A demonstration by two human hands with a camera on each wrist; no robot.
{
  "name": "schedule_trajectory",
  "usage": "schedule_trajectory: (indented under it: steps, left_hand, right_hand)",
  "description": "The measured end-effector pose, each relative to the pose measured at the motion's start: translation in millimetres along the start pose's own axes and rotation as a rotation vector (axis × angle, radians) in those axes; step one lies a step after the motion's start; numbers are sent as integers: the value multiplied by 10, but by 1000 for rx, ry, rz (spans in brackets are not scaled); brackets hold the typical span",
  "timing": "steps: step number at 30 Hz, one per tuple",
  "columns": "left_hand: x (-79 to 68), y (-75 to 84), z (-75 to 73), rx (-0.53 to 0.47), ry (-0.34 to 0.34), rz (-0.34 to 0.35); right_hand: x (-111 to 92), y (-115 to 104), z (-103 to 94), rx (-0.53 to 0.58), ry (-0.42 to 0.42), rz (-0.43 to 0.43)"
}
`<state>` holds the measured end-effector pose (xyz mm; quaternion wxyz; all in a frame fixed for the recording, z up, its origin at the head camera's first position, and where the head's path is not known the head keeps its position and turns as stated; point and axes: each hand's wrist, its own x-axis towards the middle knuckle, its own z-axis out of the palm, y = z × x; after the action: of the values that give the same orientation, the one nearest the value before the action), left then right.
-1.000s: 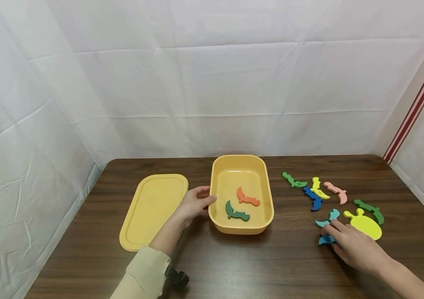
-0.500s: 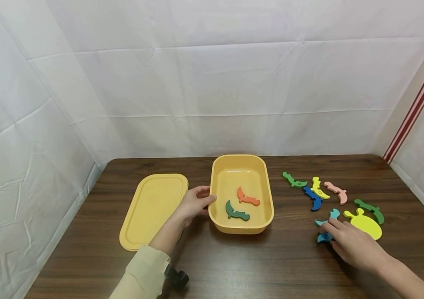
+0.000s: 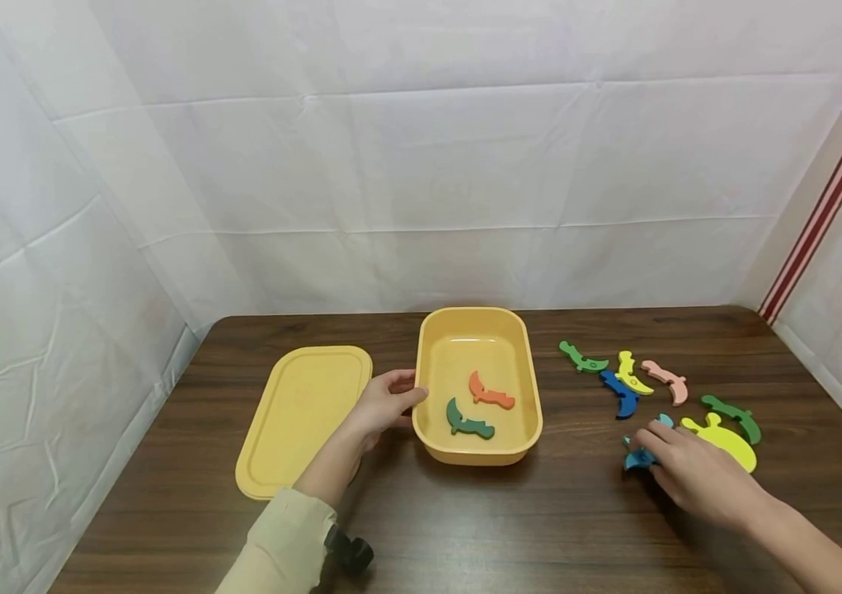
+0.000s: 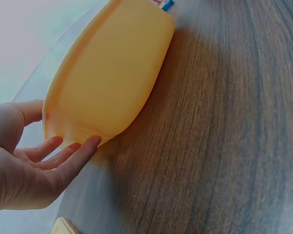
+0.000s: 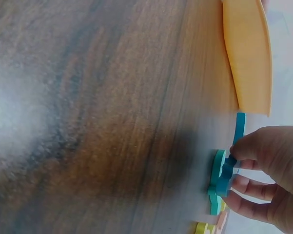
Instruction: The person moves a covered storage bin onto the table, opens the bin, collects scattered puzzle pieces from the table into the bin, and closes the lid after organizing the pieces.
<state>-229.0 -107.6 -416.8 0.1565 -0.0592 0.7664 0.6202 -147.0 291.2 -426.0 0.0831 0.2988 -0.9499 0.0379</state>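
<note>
My left hand (image 3: 382, 404) holds the left side of the yellow box (image 3: 474, 351), thumb at the rim and fingers against the outer wall. An orange bird-shaped piece (image 3: 491, 394) and a dark green one (image 3: 469, 421) lie inside it. At the right, my right hand (image 3: 701, 477) pinches a blue bird-shaped piece (image 5: 225, 181) between thumb and fingers. Close beside that piece, a teal one (image 5: 216, 170) shows in the right wrist view; in the head view the fingers partly hide both.
The box's flat yellow lid (image 3: 305, 412) lies to its left. Near my right hand are a lime piece with a rounded body (image 3: 731, 448) and several bird pieces: green (image 3: 584, 360), yellow (image 3: 632, 377), blue (image 3: 623, 398), pink (image 3: 665, 379), darker green (image 3: 736, 414). White sheeting (image 3: 450, 181) stands behind the table.
My right hand and the blue piece have shifted slightly to the left and up, covering more of the teal piece. My left hand and the box have stayed in place.
</note>
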Motion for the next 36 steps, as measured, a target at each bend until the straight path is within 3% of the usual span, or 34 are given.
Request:
schedule_trajectory:
  steps: [5,15,36]
  left_hand:
    - [-12,17,0,-8,1,2]
    - [-31,24,-28,-25,-17,53]
    - [-46,65,-35,8,-30,46]
  right_hand:
    - [30,8,-30,-26,-2,4]
    - [149,9,-94,-33,104,-54]
    - [551,49,-237,-29,229,-215]
